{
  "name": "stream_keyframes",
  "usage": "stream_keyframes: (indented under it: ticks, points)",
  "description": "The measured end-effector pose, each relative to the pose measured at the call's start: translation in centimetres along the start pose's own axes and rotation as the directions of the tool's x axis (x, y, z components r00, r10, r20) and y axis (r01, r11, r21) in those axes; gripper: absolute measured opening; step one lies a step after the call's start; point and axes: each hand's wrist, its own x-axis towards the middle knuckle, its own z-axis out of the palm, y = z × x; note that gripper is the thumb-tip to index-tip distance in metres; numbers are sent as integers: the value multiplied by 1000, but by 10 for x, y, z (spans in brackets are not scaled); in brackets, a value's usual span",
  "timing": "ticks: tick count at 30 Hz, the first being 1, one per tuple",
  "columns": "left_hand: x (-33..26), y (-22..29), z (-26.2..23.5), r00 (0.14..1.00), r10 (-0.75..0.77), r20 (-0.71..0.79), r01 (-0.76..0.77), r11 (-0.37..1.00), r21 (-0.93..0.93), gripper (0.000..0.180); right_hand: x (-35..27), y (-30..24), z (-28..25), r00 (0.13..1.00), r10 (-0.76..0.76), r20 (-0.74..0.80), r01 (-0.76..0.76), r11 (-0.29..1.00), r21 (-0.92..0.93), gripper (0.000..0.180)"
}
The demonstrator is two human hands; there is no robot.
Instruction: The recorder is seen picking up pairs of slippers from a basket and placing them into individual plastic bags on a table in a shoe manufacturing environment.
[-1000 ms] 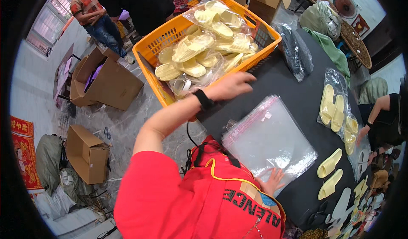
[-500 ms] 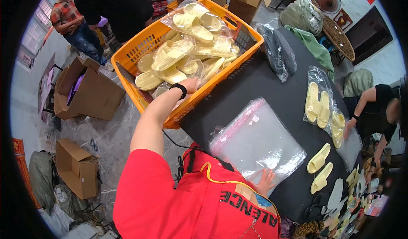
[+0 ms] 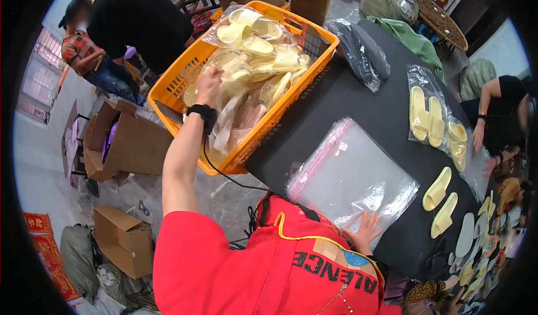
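right hand [image 3: 367, 232] flat, fingers spread, pressing near edge of clear bags [image 3: 350, 175] stacked on black table [image 3: 358, 99]. loose yellow slippers [image 3: 440, 202] just right of stack. left hand [image 3: 208, 84] further out in orange basket [image 3: 185, 79], closed on bagged slippers [image 3: 246, 68] piled inside. boxes [image 3: 120, 144] on floor left, people beyond.

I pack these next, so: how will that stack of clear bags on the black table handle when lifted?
The clear bags look thin and glossy, so probably floppy and light. Stacked loosely, the sheets may slide apart; the right hand already presses one edge.
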Motion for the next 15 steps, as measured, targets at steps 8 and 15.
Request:
stream_keyframes:
  ticks: [8, 15]
  points:
    - [18, 112, -57, 983, 182, -12, -170, 891, -421, 9, -9, -3, -13, 999, 6, -35, -3, 996, 91, 102]
    - [34, 177, -55, 951, 297, -82, -305, 874, -378, 15, 0, 5, -1, 998, -29, -58, 35, 993, 111, 101]
